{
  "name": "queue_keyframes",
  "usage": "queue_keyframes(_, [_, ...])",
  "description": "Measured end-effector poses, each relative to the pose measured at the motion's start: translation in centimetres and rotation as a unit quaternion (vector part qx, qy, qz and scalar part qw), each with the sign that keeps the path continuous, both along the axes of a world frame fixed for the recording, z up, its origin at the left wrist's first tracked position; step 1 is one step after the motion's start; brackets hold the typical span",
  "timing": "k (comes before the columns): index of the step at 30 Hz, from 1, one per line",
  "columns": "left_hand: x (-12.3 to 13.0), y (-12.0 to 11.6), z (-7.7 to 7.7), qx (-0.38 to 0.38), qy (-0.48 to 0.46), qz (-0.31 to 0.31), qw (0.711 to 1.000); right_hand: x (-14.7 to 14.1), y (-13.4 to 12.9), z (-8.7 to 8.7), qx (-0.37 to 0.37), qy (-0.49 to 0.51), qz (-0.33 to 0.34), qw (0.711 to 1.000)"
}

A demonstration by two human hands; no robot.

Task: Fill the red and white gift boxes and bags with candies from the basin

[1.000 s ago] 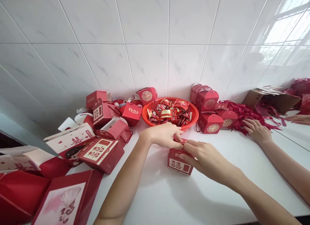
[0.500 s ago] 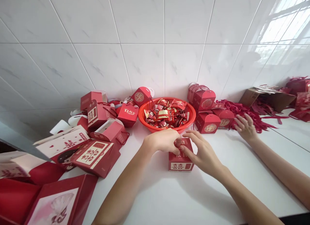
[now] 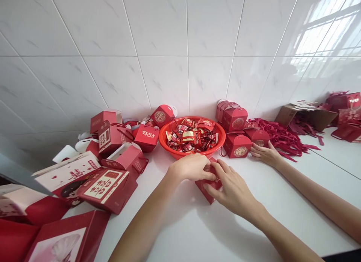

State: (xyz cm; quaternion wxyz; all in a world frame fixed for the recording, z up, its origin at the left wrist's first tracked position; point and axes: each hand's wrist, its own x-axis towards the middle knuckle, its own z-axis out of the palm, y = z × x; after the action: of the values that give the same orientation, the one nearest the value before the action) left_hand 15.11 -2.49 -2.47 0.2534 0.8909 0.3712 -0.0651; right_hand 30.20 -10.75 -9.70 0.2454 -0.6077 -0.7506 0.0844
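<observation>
A small red box (image 3: pixel 205 187) stands turned at an angle on the white table, just in front of a red basket (image 3: pixel 169 150) of wrapped candies. My left hand (image 3: pixel 193 168) is bent over the box's top from the left, its fingers closed on the top edge. From the right, my right hand (image 3: pixel 229 185) wraps its fingers and thumb around the same box. Both hands cover much of its top.
Red gift boxes (image 3: pixel 107 187) crowd the left side. Another person's hand (image 3: pixel 266 155) touches small boxes (image 3: pixel 238 146) right of the basket. Dark red ribbons (image 3: pixel 278 136) and a cardboard box (image 3: pixel 307 117) lie farther right, near the tiled wall.
The small box has rotated and my right hand has closed around it. The other person's hand has moved left and down to the small boxes. The view has shifted slightly.
</observation>
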Motion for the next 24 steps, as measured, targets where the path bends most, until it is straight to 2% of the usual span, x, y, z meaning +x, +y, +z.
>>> queue_keyframes(3, [-0.9, 0.3, 0.5, -0.005, -0.061, -0.053, 0.997, 1.5, 0.6, 0.7, -0.015, 0.015, 0.007, 1.000])
queue_keyframes(5, [-1.6, 0.7, 0.9, 0.025, -0.118, -0.059, 0.991, 2.9, 1.2, 1.0, -0.011, 0.040, 0.008, 0.999])
queue_keyframes(8, [-2.5, 1.8, 1.0, 0.081, -0.194, -0.014, 0.978, 5.2, 1.9, 1.3, 0.024, 0.085, -0.012, 0.996])
queue_keyframes(11, [-2.7, 3.7, -0.1, 0.112, -0.236, 0.041, 0.964, 7.0, 2.4, 1.6, 0.047, 0.106, -0.036, 0.993])
queue_keyframes(14, [-2.7, 5.5, -1.9, 0.087, -0.234, 0.080, 0.965, 8.4, 2.6, 1.7, 0.051, 0.114, -0.061, 0.990])
queue_keyframes(17, [-2.6, 6.4, -3.2, 0.065, -0.210, 0.095, 0.971, 9.5, 3.0, 1.6, 0.048, 0.103, -0.117, 0.987])
queue_keyframes(21, [-2.5, 6.4, -3.5, 0.073, -0.212, 0.078, 0.971, 11.6, 3.3, 1.6, 0.026, 0.073, -0.197, 0.977])
queue_keyframes(24, [-2.5, 6.4, -3.4, 0.071, -0.207, 0.072, 0.973, 14.2, 3.4, 1.4, 0.005, 0.070, -0.255, 0.964])
